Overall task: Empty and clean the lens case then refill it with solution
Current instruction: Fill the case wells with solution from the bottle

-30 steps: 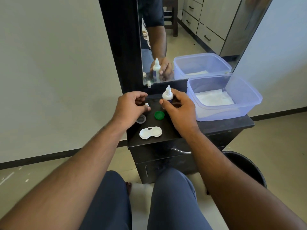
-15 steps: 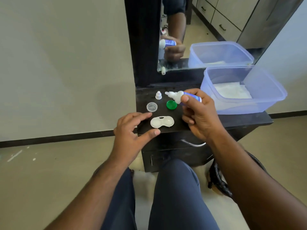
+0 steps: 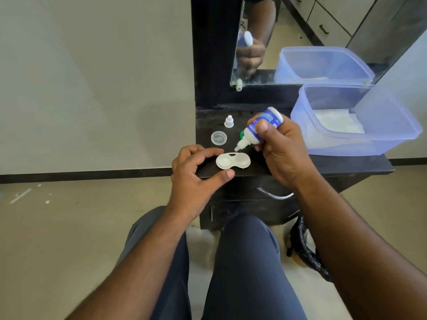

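White lens case [image 3: 233,160] lies between left hand [image 3: 195,179] and right hand [image 3: 283,147].

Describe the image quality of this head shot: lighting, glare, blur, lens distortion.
Head view: even, soft daylight with faint shadows. The wide lens bows the wall's baseboard and stretches the forearms at the edges. The mirror is smudged along its lower edge, so reflections there look hazy. The solution bottle in the right hand is sharp enough to show a label, though its text is unreadable; the lens case is nearly washed out white.
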`<state>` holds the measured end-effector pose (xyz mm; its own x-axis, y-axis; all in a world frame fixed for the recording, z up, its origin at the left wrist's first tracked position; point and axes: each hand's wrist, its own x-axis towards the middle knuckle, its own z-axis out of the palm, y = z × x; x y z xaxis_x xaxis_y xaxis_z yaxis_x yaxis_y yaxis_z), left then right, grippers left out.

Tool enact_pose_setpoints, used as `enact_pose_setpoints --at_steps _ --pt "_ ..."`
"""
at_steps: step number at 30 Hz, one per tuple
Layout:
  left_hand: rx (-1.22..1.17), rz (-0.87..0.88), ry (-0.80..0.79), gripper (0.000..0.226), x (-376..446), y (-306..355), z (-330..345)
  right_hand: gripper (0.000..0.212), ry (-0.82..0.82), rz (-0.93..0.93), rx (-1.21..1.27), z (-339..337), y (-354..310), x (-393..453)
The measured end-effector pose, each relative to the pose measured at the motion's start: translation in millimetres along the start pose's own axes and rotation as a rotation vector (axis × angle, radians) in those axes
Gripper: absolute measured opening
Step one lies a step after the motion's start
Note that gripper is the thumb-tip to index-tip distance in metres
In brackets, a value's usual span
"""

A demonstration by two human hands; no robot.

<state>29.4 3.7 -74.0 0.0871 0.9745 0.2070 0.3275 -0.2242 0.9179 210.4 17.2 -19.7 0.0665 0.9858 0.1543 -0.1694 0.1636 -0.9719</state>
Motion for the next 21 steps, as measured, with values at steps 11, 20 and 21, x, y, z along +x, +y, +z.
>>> enact_pose_setpoints --at_steps 11,20,21 --pt "-0.078 -0.027 0.002 0.043 -1.0 1.8 1.9 0.013 -0.039 -0.043 -0.195 11.3 -0.6 -5.4" --pt "-0.017 -0.01 0.039 0.054 -1.8 -2.3 3.2 0.019 -0.027 -0.047 -0.273 9.8 1.7 -4.9" --pt "-0.013 -0.006 0.04 0.055 -2.1 -3.0 3.4 0.017 -0.027 -0.043 -0.285 9.4 1.9 -5.3"
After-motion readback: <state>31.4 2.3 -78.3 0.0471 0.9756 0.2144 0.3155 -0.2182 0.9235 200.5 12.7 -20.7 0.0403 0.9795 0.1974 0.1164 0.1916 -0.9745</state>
